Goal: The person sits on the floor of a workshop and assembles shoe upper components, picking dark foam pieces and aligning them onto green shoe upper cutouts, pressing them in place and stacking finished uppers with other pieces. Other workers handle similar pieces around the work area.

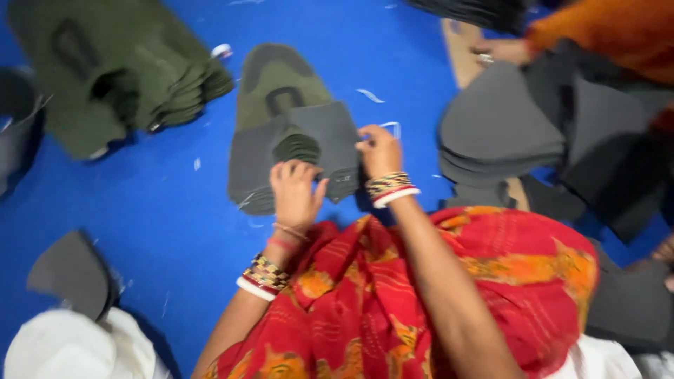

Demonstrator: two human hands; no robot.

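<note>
Here, both hands meet at a stack of grey cut pieces [295, 151] lying on the blue floor [161, 210], straight ahead of the person's lap. The left hand [295, 193] rests on the stack's near edge, fingers curled down over the grey layers, thumb out to the side; whether it pinches a layer or only presses on it cannot be told through the blur. The right hand [379, 151] sits at the stack's right edge, its fingertips bunched and closed on the edge of the top grey piece. The two hands are near each other, with the stack's right half between them. Both wrists carry bangles, and a red and orange patterned cloth [435, 295] covers the lap just below the forearms.

On top of the far end of the grey stack lies an olive green shaped piece [277, 81] with a dark cut-out. A larger pile of olive green pieces [112, 70] lies well apart at the upper left. To the right is another stack of grey pieces [498, 126], where another person's hand [502, 50], in an orange sleeve, rests beside it. A single grey piece [70, 270] lies at the lower left, next to a white cloth [70, 347].
</note>
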